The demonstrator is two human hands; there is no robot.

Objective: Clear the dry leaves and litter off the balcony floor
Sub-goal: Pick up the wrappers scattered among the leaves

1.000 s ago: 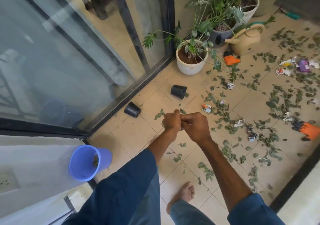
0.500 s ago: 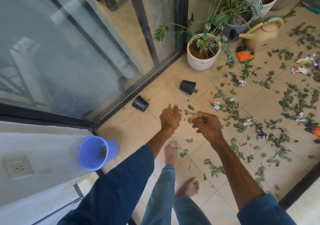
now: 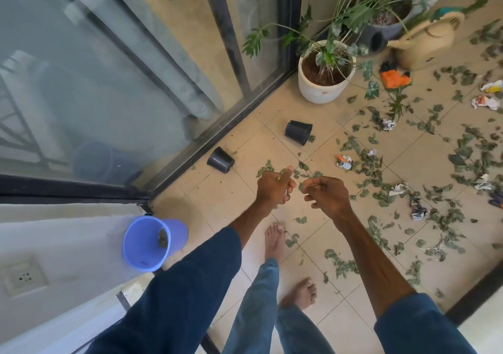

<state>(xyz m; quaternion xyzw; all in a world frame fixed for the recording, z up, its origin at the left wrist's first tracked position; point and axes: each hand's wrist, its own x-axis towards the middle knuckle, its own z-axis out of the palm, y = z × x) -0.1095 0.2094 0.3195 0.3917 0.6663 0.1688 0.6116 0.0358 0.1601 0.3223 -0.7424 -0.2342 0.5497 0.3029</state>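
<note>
Head camera looks down on my two hands held out over the balcony floor [image 3: 217, 198]. My left hand [image 3: 275, 187] is curled into a fist with the thumb up; I cannot tell whether anything sits inside it. My right hand [image 3: 326, 194] hangs just beside it, not touching, its fingers loosely bent around nothing I can see.

The glass sliding door [image 3: 109, 68] and its black track [image 3: 217, 138] close off the left side, running from near left to far centre. A black border strip [image 3: 476, 293] bounds the near right. Between the track and my two bare feet [image 3: 275, 240] the tiles are mostly bare. To the right the dry leaves [image 3: 381, 168] lie thick, spreading from just under my hands out to the far right edge. Among them I count at least seven crumpled paper scraps [image 3: 417, 212].

Two small black pots [image 3: 298, 132] lie on their sides near the track. One blue bucket [image 3: 147, 242] sits at the near left against the white wall [image 3: 54, 231], with something dark inside. One white planter [image 3: 324, 81] stands in the far corner. Right of it are one beige watering can [image 3: 427, 46] and one orange glove [image 3: 394, 77].
</note>
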